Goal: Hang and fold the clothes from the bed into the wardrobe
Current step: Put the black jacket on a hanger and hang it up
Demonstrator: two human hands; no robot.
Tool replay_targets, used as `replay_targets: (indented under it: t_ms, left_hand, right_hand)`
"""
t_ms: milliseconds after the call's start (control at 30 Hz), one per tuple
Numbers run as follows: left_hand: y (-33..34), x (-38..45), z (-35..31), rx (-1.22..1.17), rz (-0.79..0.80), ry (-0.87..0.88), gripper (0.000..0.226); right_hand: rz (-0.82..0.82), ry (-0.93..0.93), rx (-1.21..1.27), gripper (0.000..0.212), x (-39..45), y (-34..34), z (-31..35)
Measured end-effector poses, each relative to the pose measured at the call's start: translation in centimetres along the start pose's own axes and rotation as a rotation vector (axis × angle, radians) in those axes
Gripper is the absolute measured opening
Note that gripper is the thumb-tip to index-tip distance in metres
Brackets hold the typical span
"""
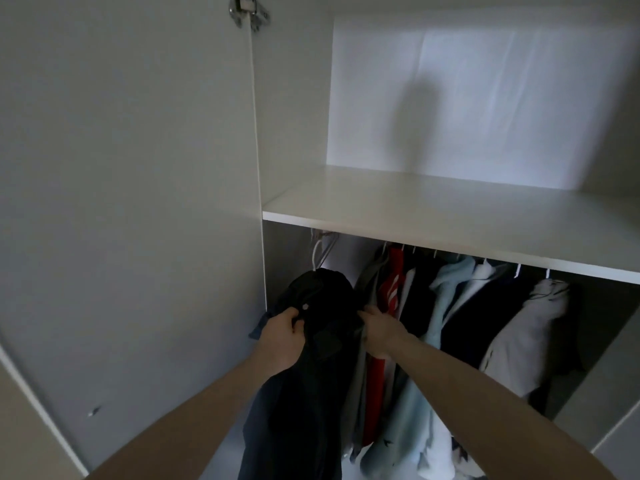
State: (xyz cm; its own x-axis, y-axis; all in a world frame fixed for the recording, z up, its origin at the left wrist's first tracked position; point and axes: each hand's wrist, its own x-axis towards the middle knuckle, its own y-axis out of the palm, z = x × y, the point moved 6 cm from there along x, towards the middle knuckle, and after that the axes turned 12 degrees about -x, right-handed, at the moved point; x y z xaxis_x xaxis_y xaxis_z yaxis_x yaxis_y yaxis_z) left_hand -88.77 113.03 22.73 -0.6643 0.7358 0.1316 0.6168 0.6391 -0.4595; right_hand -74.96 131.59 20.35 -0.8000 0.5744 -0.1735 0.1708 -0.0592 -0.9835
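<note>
A dark navy garment (311,375) hangs from a white hanger (317,252) at the left end of the wardrobe rail, under the white shelf (433,216). My left hand (282,337) grips the garment's left side near a small button. My right hand (381,332) pinches its right edge, beside the neighbouring clothes. To the right hang several garments: a grey and red one (384,306), a pale blue one (443,306), a dark one (485,317) and a light grey one (530,323).
The open wardrobe door (131,202) stands at the left with a metal hinge (247,10) at the top. The wardrobe's right side wall (602,382) closes the hanging space. The bed is out of view.
</note>
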Motion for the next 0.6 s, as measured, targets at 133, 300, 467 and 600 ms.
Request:
replay_targets:
  t_ms: [133,300,467,600]
  left_hand:
    - [1.5,2.8,1.2,-0.037,0.008,0.032,0.017]
    - [3.8,6.5,1.2,-0.064,0.034,0.037,0.017]
    - [5.4,10.3,-0.2,-0.082,0.055,0.044,0.016]
    - [6.8,13.9,-1.4,-0.061,0.071,0.027,0.031]
  right_hand:
    - [0.084,0.039,-0.060,0.070,1.9,1.5,-1.0]
    - [0.080,0.098,-0.031,0.059,3.0,2.4,-2.8]
    - [0.101,0.117,-0.049,0.031,3.3,2.4,-4.0]
    - [0.068,0.141,0.009,0.031,3.3,1.8,-4.8]
